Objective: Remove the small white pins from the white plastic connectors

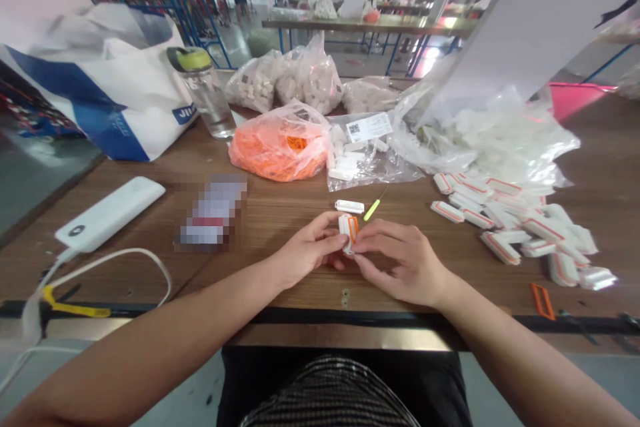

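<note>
Near the table's front edge my left hand (316, 244) pinches a small white plastic casing (344, 225), held upright between thumb and fingers. An orange frame (353, 229) lies against its right side. My right hand (400, 260) is closed with its fingertips on that orange frame; how far it is seated in the casing I cannot tell. Just beyond my hands lie another white casing (349, 207) and a small pick tool with a yellow-green handle (372, 209).
Right of my hands is a pile of white casings with orange rims (545, 227), near a loose orange frame (543, 301). Behind stand a bag of orange parts (280, 147), a clear bag of white pieces (350, 163) and a bottle (210, 97). A power bank (110, 213) lies left.
</note>
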Demonstrator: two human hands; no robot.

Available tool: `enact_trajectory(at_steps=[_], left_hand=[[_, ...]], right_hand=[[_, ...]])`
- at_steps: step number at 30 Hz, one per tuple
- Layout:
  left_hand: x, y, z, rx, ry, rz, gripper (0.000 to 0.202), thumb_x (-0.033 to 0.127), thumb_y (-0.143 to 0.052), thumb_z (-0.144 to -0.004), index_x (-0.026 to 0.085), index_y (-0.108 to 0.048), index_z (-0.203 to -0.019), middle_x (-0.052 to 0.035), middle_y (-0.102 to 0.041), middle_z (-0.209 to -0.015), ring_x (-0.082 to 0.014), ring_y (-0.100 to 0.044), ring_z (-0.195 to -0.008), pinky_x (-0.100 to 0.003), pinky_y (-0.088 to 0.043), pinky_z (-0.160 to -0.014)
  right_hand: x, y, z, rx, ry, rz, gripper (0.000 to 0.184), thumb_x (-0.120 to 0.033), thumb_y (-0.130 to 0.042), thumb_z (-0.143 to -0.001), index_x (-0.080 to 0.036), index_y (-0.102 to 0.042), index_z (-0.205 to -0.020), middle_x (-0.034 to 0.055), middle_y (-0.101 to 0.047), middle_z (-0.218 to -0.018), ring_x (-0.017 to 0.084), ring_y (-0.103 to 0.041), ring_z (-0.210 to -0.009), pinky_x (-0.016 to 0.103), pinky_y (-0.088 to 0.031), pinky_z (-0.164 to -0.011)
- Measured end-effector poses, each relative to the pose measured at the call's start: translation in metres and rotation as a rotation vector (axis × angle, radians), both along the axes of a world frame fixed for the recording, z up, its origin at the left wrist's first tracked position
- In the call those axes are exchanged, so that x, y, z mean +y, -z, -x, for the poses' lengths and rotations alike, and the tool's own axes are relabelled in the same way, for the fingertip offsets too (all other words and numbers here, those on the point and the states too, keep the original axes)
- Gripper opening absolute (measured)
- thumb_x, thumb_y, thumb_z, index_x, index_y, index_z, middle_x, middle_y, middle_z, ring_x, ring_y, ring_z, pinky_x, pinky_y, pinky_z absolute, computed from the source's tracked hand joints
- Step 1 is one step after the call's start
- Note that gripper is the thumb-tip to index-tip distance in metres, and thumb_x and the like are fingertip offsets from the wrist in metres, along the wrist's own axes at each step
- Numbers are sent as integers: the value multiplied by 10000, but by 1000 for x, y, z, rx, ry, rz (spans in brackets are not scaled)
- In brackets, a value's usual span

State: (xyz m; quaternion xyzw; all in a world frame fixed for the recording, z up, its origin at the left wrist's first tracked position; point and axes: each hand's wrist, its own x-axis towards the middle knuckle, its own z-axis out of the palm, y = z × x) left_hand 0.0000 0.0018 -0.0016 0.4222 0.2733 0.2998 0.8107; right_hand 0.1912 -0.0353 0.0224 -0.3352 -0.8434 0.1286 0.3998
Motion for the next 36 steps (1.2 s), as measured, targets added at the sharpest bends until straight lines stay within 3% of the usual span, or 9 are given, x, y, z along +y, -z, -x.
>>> enact_trajectory(at_steps=[5, 14, 24, 27, 33, 36], left_hand=[[0, 1, 0, 28, 7, -15, 474, 298, -733, -799, 213, -525, -1216, -28, -643, -881, -149, -628, -795, -252, -476, -646], [-2, 5, -2, 67, -2, -98, 437, 287, -699, -817, 213, -504, -1201, -33, -662, -895, -166, -641, -824, -255, -478, -626], [-4, 2, -4, 129, -25, -196, 431, 315, -681, -821, 195, -490, -1188, -33, -646, -864, -166, -612, -820, -257, -490, -614], [-5, 1, -4, 132, -33, -209, 428, 325, -676, -820, 189, -489, -1179, -32, -637, -849, -167, -608, -811, -258, -488, -612], [-8, 1, -8, 188, -101, -233, 398, 331, -673, -816, 179, -490, -1135, -34, -630, -850, -168, -602, -791, -248, -480, -586], [-10, 2, -10, 191, -120, -234, 382, 322, -670, -817, 183, -494, -1126, -30, -628, -847, -168, -604, -806, -237, -470, -585]], right_hand=[[-1, -3, 2, 132, 43, 150, 115, -182, -599, -842, -222, -700, -882, 37, -708, -823, 141, -652, -708, 277, -534, -595], [4, 2, 9, 283, 307, 282, 92, -263, -651, -838, -202, -710, -803, 9, -680, -680, 106, -571, -557, 243, -442, -483], [2, 10, 11, 256, 338, 389, 127, -280, -660, -836, -190, -719, -903, 4, -671, -661, 109, -579, -530, 253, -464, -502], [2, 12, 12, 236, 364, 361, 127, -280, -657, -840, -194, -725, -904, 1, -664, -663, 111, -576, -535, 259, -465, -512], [-3, 7, 16, 173, 370, 156, 153, -201, -589, -882, -168, -739, -889, 40, -651, -753, 125, -583, -650, 273, -473, -585], [-4, 3, 17, 167, 359, 153, 242, -194, -537, -913, -180, -731, -769, 30, -613, -684, 131, -562, -658, 283, -463, -606]])
